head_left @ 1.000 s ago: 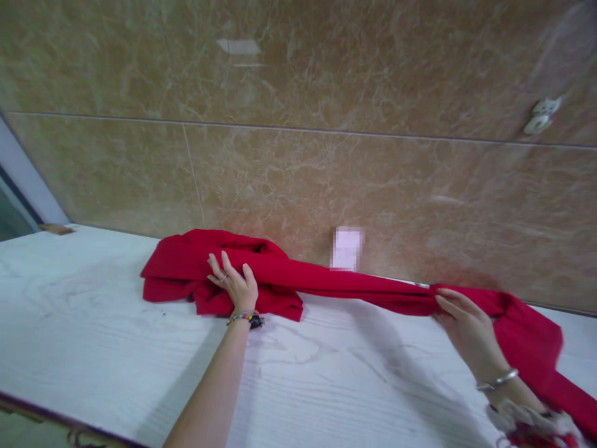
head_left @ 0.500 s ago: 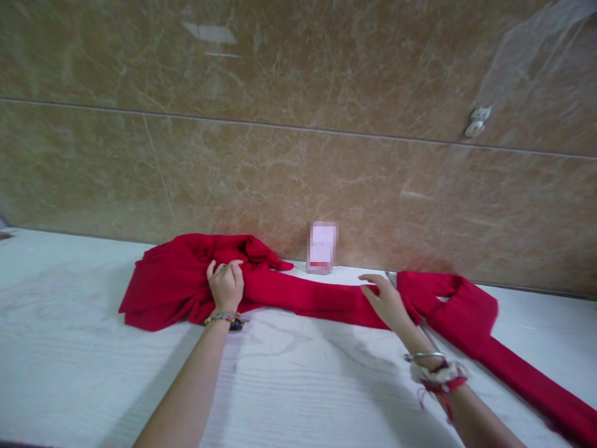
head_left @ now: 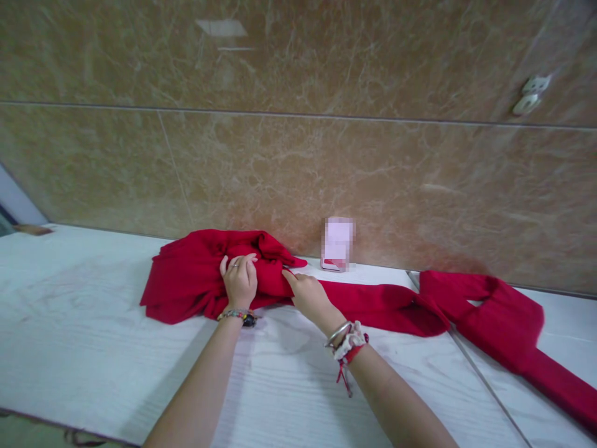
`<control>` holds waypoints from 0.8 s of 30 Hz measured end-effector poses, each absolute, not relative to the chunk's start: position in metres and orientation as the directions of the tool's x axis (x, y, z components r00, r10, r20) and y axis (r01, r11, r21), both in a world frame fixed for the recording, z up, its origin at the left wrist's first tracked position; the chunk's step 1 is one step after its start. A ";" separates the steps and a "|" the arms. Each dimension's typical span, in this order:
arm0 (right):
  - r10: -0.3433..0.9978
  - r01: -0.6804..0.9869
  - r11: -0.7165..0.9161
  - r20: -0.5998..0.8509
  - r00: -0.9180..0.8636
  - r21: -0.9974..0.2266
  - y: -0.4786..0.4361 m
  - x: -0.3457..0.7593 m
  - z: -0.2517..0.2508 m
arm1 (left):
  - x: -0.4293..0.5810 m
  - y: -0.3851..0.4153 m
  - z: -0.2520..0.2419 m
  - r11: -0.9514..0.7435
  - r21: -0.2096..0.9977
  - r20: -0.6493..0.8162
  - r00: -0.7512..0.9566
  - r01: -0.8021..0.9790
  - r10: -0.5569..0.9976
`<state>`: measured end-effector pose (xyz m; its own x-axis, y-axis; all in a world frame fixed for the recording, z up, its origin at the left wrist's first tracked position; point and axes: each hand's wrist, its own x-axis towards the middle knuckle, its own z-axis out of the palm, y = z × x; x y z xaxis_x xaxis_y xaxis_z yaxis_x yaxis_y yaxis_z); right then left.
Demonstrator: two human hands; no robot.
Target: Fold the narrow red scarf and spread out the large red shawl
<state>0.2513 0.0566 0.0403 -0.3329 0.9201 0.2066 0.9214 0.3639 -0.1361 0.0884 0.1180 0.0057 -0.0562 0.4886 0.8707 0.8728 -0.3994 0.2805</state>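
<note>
A long piece of red cloth [head_left: 181, 280] lies along the white table, bunched into a gathered heap on the left. From the heap a narrow folded band [head_left: 373, 302] runs right, turns over in a loop and trails off at the lower right. My left hand [head_left: 239, 280] presses on the heap with its fingers curled into the fabric. Close beside it, my right hand [head_left: 310, 297] grips the band where it leaves the heap, index finger pointing along the cloth. The other right fingertips are hidden.
A white table [head_left: 84, 348] with a seam at the right stands against a brown marble-tiled wall [head_left: 280, 168]. A small blurred pink-and-white box [head_left: 337, 246] leans there, behind the band. Wall sockets [head_left: 532, 95] are at upper right, and a brown object [head_left: 33, 230] is at far left.
My right hand has moved left from above the band to the cloth beside my left hand. The left hand stays on the heap, and the view has shifted slightly.
</note>
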 end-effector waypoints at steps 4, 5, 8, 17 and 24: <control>0.869 0.820 0.491 0.231 -0.438 -0.293 0.058 0.275 0.060 | 0.089 0.118 0.005 -0.444 0.199 0.928 -0.023 0.874 0.371; 0.847 0.776 0.530 0.260 -0.464 -0.342 0.059 0.283 0.065 | 0.089 0.118 0.005 -0.455 0.177 0.938 -0.010 0.873 0.346; 0.803 0.627 0.596 0.369 -0.468 -0.502 0.061 0.306 0.079 | 0.091 0.115 0.008 -0.492 0.108 0.954 0.048 0.864 0.295; 0.874 0.025 0.480 0.481 0.074 -0.877 0.055 0.382 0.102 | 0.106 0.101 0.014 -0.564 -0.018 0.953 0.185 0.826 0.241; 0.632 -0.131 0.616 0.389 0.670 -0.777 0.064 0.448 0.087 | 0.114 0.097 0.014 -0.597 -0.122 0.940 0.285 0.793 0.187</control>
<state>0.4479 0.0640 0.0870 0.6704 0.6320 0.3888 -0.1305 0.6163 -0.7767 0.1140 0.0968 0.0142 0.2853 0.1869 0.9401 0.7930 -0.5968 -0.1220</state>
